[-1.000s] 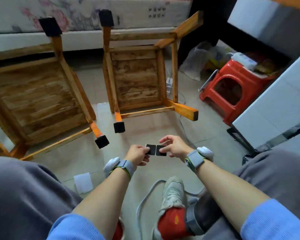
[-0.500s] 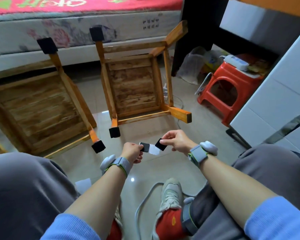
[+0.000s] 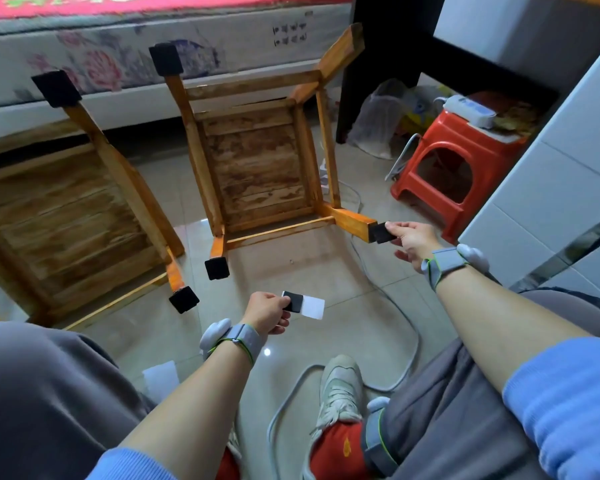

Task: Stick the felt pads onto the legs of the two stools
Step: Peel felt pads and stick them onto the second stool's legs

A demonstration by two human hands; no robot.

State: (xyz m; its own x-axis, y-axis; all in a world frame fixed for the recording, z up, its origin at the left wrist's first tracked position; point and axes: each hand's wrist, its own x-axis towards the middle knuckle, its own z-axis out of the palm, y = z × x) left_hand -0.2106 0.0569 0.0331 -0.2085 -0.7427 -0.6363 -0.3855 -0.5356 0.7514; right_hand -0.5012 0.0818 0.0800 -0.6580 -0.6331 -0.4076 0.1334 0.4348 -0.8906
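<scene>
Head view, floor: pale glossy tiles (image 3: 326, 271); a grey cable (image 3: 409, 327) loops across them.
Right wooden stool (image 3: 257, 161): lies tipped on its side, underside of the seat facing the camera, four legs showing.
Its padded legs: black felt on the far-left leg end (image 3: 165, 58) and on the near-left leg end (image 3: 217, 268).
Its far-right leg end (image 3: 355, 36): bare wood.
Its near-right leg end (image 3: 357, 226): a black felt pad (image 3: 381, 232) sits against the cut face.
Right hand (image 3: 413, 242): fingertips pinch that felt pad at the leg end; grey wrist strap behind it.
Left hand (image 3: 269, 311): fingers closed on a white backing strip (image 3: 313, 308) that carries one more black felt pad (image 3: 293, 301); held above the tiles, well apart from the stool.
Left wooden stool (image 3: 59, 202): also tipped over, partly cut by the frame edge; black felt on the upper leg end (image 3: 56, 88) and the lower leg end (image 3: 183, 299).
Loose white paper (image 3: 161, 377): on the tiles beside the left knee.
Red plastic stool (image 3: 451, 168): upright at right, a white power strip (image 3: 470, 110) on top.
Mattress (image 3: 153, 46): along the back, floral side panel.
Person: seated, grey trousers, blue sleeves, a white shoe (image 3: 340, 389) on the tiles.
</scene>
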